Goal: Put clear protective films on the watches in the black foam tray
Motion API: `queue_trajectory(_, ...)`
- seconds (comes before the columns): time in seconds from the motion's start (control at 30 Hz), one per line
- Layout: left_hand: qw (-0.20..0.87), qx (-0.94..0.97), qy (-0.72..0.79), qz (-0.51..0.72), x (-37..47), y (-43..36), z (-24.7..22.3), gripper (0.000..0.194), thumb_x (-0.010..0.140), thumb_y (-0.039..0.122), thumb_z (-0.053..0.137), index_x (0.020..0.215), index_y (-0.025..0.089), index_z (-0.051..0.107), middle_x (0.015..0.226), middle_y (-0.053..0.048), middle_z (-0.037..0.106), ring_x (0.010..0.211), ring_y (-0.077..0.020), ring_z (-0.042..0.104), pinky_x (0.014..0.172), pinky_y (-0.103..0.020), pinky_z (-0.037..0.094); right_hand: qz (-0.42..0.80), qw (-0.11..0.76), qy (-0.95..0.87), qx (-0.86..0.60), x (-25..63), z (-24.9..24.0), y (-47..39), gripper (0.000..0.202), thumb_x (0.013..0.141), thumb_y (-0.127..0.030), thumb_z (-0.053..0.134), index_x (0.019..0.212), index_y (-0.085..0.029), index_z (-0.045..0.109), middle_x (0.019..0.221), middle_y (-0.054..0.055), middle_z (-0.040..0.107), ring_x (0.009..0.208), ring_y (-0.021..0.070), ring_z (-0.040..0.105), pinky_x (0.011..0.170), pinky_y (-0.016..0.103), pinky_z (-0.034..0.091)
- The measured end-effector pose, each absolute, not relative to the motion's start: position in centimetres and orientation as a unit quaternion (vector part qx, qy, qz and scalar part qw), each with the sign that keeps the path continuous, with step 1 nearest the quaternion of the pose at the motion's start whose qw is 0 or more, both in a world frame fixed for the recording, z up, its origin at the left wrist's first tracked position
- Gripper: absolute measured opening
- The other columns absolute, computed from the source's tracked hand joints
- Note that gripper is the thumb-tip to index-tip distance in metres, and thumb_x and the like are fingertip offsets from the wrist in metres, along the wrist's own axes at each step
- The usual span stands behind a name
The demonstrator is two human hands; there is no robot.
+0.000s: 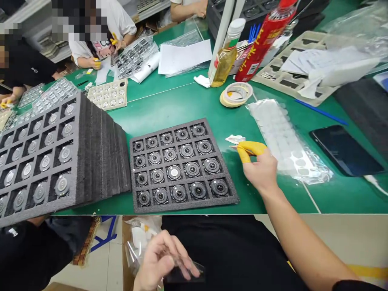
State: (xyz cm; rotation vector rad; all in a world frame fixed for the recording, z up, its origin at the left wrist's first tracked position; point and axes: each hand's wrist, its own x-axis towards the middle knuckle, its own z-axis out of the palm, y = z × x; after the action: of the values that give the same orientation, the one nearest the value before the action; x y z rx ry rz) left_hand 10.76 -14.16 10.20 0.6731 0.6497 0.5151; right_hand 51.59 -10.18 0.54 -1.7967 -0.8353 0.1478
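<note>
nearest, below the desk's (188, 105) near edge, the left hand (162, 260) pinches a small clear plastic piece (184, 270) between thumb and fingers (182, 258). farther right, over the desk, the right hand (259, 169), yellow cots on its fingertips, grips a thin tool (239, 148) just right of the dark foam tray (182, 163) of round parts, with a clear bag of white discs (285, 141) beside it.

Twenty round parts (174, 172) in one foam tray (182, 204); two bottles (226, 60).
</note>
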Motion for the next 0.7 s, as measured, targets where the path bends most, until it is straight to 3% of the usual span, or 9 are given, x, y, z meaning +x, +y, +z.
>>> queue_trajectory(0.1, 0.834, 0.362, 0.350, 0.226, 11.2, -12.4, 10.6, 0.033, 0.094, 0.055, 0.086, 0.095, 0.026, 0.070, 0.092, -0.008, 0.079, 0.089, -0.0326, 0.086, 0.069, -0.037, 0.065, 0.034, 0.507, -0.427, -0.748, 51.9, -1.2, -10.3, 0.018, 0.098, -0.041, 0.070, 0.102, -0.029, 0.083, 0.120, 0.015, 0.080, 0.116, 0.0340, 0.071, 0.109, 0.057, 0.055)
queue_trajectory(0.23, 0.801, 0.410, 0.348, 0.262, 11.2, -9.8, 11.1, 0.027, 0.098, 0.050, 0.083, 0.100, 0.026, 0.070, 0.092, -0.008, 0.079, 0.087, -0.0309, 0.085, 0.062, -0.033, 0.065, 0.011, 0.382, -0.569, -0.728, 51.7, -1.9, -12.2, 0.021, 0.105, -0.035, 0.065, 0.115, -0.028, 0.084, 0.138, 0.015, 0.076, 0.128, 0.0375, 0.068, 0.106, 0.060, 0.055)
queue_trajectory(0.33, 0.807, 0.428, 0.302, 0.273, 11.9, -8.9, 10.3, 0.020, 0.104, 0.042, 0.076, 0.107, 0.024, 0.070, 0.097, -0.007, 0.079, 0.090, -0.0284, 0.085, 0.064, -0.029, 0.066, 0.012, 0.373, -0.576, -0.728, 52.6, -1.1, -12.7, 0.027, 0.109, -0.034, 0.061, 0.126, -0.027, 0.081, 0.140, 0.015, 0.076, 0.131, 0.0375, 0.068, 0.107, 0.060, 0.055)
queue_trajectory(0.47, 0.823, 0.433, 0.256, 0.265, 13.2, -8.3, 9.0, 0.017, 0.107, 0.037, 0.073, 0.112, 0.021, 0.070, 0.104, -0.009, 0.080, 0.097, -0.0275, 0.086, 0.071, -0.028, 0.068, 0.033, 0.453, -0.484, -0.748, 54.6, 2.1, -9.6, 0.029, 0.107, -0.044, 0.065, 0.123, -0.026, 0.082, 0.128, 0.016, 0.077, 0.123, 0.0383, 0.070, 0.108, 0.063, 0.056)
queue_trajectory(0.57, 0.824, 0.432, 0.238, 0.277, 13.8, -8.1, 8.3, 0.019, 0.107, 0.039, 0.074, 0.114, 0.022, 0.071, 0.105, -0.009, 0.080, 0.097, -0.0276, 0.086, 0.071, -0.027, 0.067, 0.120, 0.613, -0.405, -0.667, 53.4, 7.2, -7.4, 0.039, 0.098, -0.060, 0.074, 0.126, -0.033, 0.078, 0.124, 0.012, 0.076, 0.111, 0.0341, 0.073, 0.092, 0.057, 0.064)
queue_trajectory(0.63, 0.819, 0.435, 0.245, 0.284, 14.0, -8.1, 8.2, 0.019, 0.106, 0.040, 0.074, 0.113, 0.022, 0.071, 0.104, -0.009, 0.079, 0.096, -0.0274, 0.085, 0.069, -0.026, 0.066, 0.128, 0.753, -0.346, -0.545, 51.1, 11.4, -8.2, 0.053, 0.100, -0.080, 0.058, 0.136, -0.044, 0.072, 0.140, 0.008, 0.072, 0.113, 0.0338, 0.072, 0.076, 0.051, 0.066)
queue_trajectory(0.67, 0.815, 0.435, 0.254, 0.287, 14.0, -8.1, 8.3, 0.020, 0.106, 0.041, 0.075, 0.112, 0.022, 0.072, 0.103, -0.008, 0.079, 0.096, -0.0273, 0.085, 0.069, -0.026, 0.065, 0.115, 0.783, -0.321, -0.520, 49.9, 13.4, -9.5, 0.069, 0.097, -0.093, 0.040, 0.143, -0.049, 0.067, 0.153, 0.006, 0.065, 0.120, 0.0369, 0.070, 0.070, 0.050, 0.066)
queue_trajectory(0.7, 0.810, 0.433, 0.270, 0.290, 13.9, -8.2, 8.4, 0.021, 0.105, 0.042, 0.075, 0.110, 0.023, 0.072, 0.102, -0.008, 0.079, 0.095, -0.0272, 0.084, 0.068, -0.027, 0.065, 0.128, 0.748, -0.317, -0.568, 48.8, 15.1, -11.2, 0.072, 0.097, -0.095, 0.036, 0.153, -0.056, 0.057, 0.162, 0.004, 0.060, 0.125, 0.0371, 0.068, 0.069, 0.050, 0.066)
